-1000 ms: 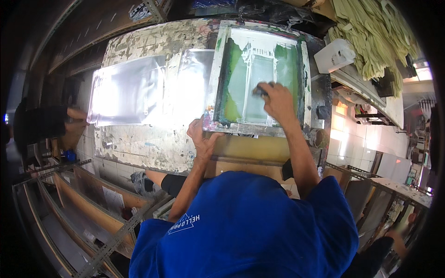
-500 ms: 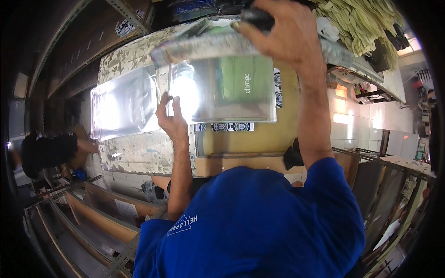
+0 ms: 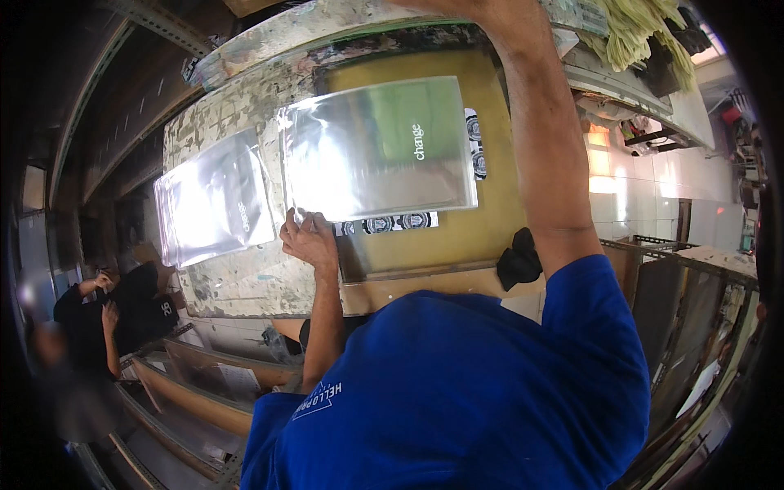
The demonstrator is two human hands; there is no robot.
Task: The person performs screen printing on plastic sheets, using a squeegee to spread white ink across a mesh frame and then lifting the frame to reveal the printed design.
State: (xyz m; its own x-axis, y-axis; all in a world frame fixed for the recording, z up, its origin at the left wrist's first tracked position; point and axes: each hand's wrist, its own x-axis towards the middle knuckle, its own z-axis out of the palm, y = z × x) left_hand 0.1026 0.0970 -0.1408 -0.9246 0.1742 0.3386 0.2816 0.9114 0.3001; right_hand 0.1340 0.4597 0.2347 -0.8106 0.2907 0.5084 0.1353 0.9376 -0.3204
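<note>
A clear plastic bag (image 3: 367,175) with white lettering lies on a stack, over a yellowish printing bed (image 3: 490,216). My left hand (image 3: 310,238) is at its near left corner, fingers curled closed on the edge. At the far side a long, paint-stained screen frame (image 3: 310,33) is tilted up. My right hand (image 3: 482,6) reaches the top of the view beside this frame; its fingers are cut off, so its grip is hidden. Left of the stack, another clear bag (image 3: 214,200) with the same lettering rests on the worn table (image 3: 233,282).
Black-and-white patterned strips (image 3: 388,222) stick out beneath the bags. A black cloth (image 3: 520,260) sits at the bed's near right corner. Metal racks (image 3: 686,314) stand on the right, wooden shelves (image 3: 196,400) behind left. Another person (image 3: 135,314) works at the far left.
The screen frame has swung up and away, with my right hand moving farther off. My left hand has shifted from the bag's left edge to its near left corner.
</note>
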